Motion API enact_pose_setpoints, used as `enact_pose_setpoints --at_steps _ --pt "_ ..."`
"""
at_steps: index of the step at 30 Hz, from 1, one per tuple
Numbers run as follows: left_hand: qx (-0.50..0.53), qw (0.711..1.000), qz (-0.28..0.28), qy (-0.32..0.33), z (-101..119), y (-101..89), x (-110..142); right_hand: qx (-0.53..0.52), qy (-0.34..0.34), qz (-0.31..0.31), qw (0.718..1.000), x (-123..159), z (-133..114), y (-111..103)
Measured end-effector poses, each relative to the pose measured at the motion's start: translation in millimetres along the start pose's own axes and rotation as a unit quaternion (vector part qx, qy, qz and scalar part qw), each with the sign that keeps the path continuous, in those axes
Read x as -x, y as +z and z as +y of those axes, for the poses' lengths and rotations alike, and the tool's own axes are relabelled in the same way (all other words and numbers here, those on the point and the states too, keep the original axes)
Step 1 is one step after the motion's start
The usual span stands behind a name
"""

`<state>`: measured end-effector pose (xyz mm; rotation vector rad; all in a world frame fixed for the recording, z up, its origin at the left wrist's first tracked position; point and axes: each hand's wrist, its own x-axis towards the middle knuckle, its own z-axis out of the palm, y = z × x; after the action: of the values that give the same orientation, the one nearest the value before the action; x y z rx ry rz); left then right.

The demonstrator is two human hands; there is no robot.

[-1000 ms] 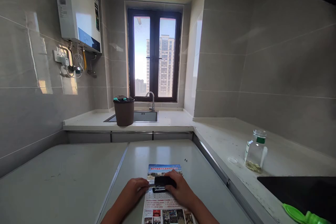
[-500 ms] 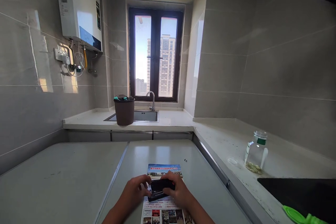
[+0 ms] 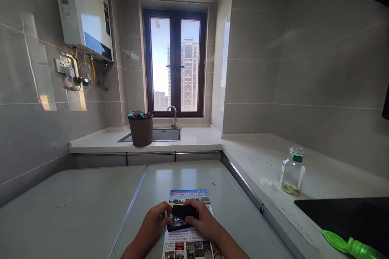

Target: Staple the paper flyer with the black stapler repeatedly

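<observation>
A black stapler (image 3: 184, 211) is held between my two hands above a printed leaflet (image 3: 188, 235), its upper arm and base partly apart at the left end. My left hand (image 3: 157, 217) has thumb and fingers closed at the stapler's left end. The fingers of my right hand (image 3: 199, 219) wrap over its right end and cover that part. Under the stapler, the leaflet lies on a pale table (image 3: 237, 214); my hands and the stapler hide its middle.
Two tiny dark bits (image 3: 213, 183) lie beyond the leaflet. On the right counter stand a glass jar (image 3: 292, 172) with pale pieces inside, a clear lid (image 3: 266, 182) and a green bottle (image 3: 361, 249). A brown bucket (image 3: 141, 131) sits by the sink (image 3: 166, 134).
The camera view has turned slightly, shifting most things left. My hands keep their hold on the stapler, which now appears tilted a little differently.
</observation>
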<state>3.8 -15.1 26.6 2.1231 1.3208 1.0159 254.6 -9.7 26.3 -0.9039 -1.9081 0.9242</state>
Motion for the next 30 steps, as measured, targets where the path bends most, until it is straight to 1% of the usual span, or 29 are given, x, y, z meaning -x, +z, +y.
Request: enact_pose_setpoints --at_steps 4,7,10,15,22,26,30 --pt "-0.046 0.999 0.021 0.009 -1 0.2 0 0.011 0.02 0.01 1.0 0 -8 -1" --pt "-0.068 0.998 0.011 0.0 -1 0.4 0 0.022 0.031 0.006 0.999 -1 -9 0" --pt "-0.091 0.996 -0.008 -0.013 -1 1.5 -1 0.039 0.019 -0.011 0.999 -1 -7 1" --pt "-0.104 0.994 -0.022 -0.006 0 2.3 -1 0.053 0.017 -0.009 0.998 -1 -1 1" --pt "-0.095 0.995 0.004 -0.018 -1 -4.7 -3 0.061 0.067 -0.003 0.996 3 2 -6" --pt "-0.092 0.994 0.035 -0.05 -3 -7.5 -2 0.066 0.073 -0.022 0.995 3 3 -14" --pt "-0.091 0.993 0.028 -0.064 -3 -7.0 -2 0.06 0.07 -0.034 0.995 3 3 -22"
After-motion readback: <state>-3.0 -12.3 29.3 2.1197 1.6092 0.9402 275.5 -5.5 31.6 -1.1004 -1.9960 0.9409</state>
